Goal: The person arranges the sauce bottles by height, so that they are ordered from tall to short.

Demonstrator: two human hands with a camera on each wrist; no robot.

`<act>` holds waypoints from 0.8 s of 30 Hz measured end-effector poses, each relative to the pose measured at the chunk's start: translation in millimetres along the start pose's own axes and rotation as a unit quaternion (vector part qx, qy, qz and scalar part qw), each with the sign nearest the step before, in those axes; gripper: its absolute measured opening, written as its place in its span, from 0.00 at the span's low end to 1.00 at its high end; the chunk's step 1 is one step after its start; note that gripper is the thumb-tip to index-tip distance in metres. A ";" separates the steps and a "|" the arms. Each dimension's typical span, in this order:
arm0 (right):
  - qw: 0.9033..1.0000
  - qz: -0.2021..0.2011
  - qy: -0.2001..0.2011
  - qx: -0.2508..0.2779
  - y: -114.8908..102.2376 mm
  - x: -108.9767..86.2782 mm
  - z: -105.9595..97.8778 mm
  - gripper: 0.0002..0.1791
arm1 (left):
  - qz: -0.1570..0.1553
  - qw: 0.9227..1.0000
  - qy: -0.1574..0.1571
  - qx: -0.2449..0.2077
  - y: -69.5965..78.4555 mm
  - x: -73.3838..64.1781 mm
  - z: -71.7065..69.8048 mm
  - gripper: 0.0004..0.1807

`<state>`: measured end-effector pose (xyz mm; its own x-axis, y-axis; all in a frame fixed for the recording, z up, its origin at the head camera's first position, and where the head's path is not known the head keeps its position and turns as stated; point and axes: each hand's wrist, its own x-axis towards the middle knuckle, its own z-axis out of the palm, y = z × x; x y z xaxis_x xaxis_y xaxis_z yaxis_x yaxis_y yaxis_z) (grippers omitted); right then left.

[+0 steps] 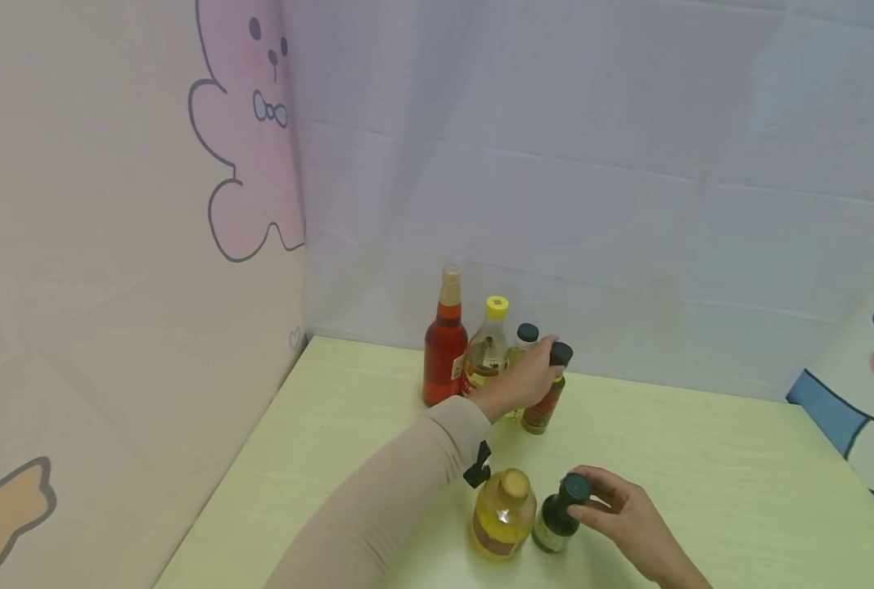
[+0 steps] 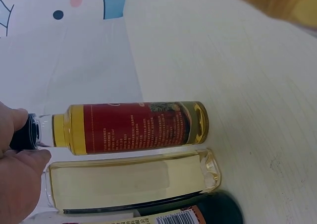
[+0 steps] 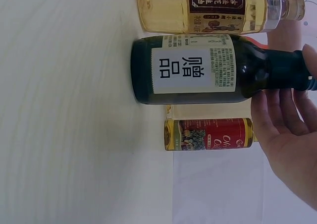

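At the back, my left hand (image 1: 523, 378) pinches the black cap of a slim olive oil bottle (image 2: 133, 128) with a red label. It stands upright at the right end of a group of bottles. Nearer to me, my right hand (image 1: 624, 515) holds a dark green glass bottle (image 3: 193, 70) round its neck, thumb on one side and fingers on the other. I cannot tell whether its base touches the table. Just left of it stands a rounded bottle of yellow oil (image 1: 503, 523) with a gold cap, close beside it.
Left of the olive oil stand a tall red bottle (image 1: 444, 368), a yellow-capped bottle (image 1: 487, 352) and a dark-capped bottle (image 1: 528, 333), partly hidden by my left hand. The pale table (image 1: 702, 466) meets a curtain (image 1: 592, 204) behind them and a printed wall (image 1: 113, 327) at left.
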<state>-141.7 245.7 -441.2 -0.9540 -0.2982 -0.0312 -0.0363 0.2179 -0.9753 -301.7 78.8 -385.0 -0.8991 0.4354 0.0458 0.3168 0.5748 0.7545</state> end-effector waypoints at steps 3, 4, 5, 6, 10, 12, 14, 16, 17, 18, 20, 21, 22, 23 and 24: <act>1.000 -0.002 -0.001 0.000 0.5 -0.3 0.4 0.26 | 0.017 1.000 0.001 0.017 0.3 -2.6 -1.3 0.32; 1.000 -0.003 -0.001 0.001 0.6 -0.4 0.5 0.26 | 0.023 1.000 0.000 0.020 -0.1 -3.2 -1.6 0.33; 1.000 -0.004 -0.002 0.001 0.7 -0.5 0.7 0.26 | 0.028 0.999 0.000 0.021 -0.4 -4.3 -2.1 0.33; 1.000 -0.004 -0.002 0.001 0.7 -0.6 0.8 0.26 | 0.033 0.999 -0.001 0.021 -0.6 -5.3 -2.6 0.34; 1.000 -0.002 -0.003 0.002 0.5 -0.7 0.9 0.27 | 0.050 0.999 -0.005 0.020 -1.9 -8.5 -4.3 0.35; 1.000 -0.004 -0.005 0.001 0.7 -0.8 0.8 0.27 | 0.059 0.998 -0.007 0.018 -2.8 -10.1 -5.3 0.35; 1.000 -0.009 -0.006 0.000 1.2 -0.9 0.6 0.26 | 0.069 0.997 -0.009 0.017 -4.1 -11.3 -6.3 0.35; 1.000 -0.015 -0.007 -0.002 1.6 -1.0 0.3 0.26 | 0.077 0.997 -0.009 0.018 -5.1 -13.0 -7.6 0.35; 1.000 -0.018 -0.008 -0.003 1.8 -1.0 0.1 0.25 | 0.081 0.997 -0.009 0.018 -5.5 -13.9 -8.2 0.35; 1.000 -0.020 -0.007 -0.004 1.9 -1.0 0.0 0.25 | 0.084 0.996 -0.009 0.018 -5.8 -14.9 -9.0 0.36; 1.000 -0.022 -0.005 -0.006 1.9 -1.1 -0.4 0.25 | 0.089 0.996 -0.008 0.015 -6.5 -16.8 -10.3 0.36; 1.000 -0.022 -0.004 -0.007 1.8 -1.1 -0.5 0.25 | 0.091 0.996 -0.007 0.015 -6.8 -17.7 -10.9 0.36; 1.000 -0.022 -0.002 -0.008 1.7 -1.3 -0.6 0.25 | 0.092 0.996 -0.007 0.014 -7.0 -18.7 -11.5 0.36; 1.000 -0.021 -0.001 -0.009 1.5 -1.4 -0.6 0.26 | 0.094 0.996 -0.006 0.012 -7.1 -19.6 -12.2 0.36; 1.000 -0.022 0.001 -0.011 1.3 -1.6 -0.6 0.26 | 0.094 0.995 -0.005 0.010 -7.4 -20.4 -12.8 0.36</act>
<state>-140.4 247.1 -442.2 -0.9520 -0.3058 0.0112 -0.0837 0.2250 -0.9708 -289.6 56.8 -383.1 -0.8200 0.5436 0.1791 0.4859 0.4957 0.7198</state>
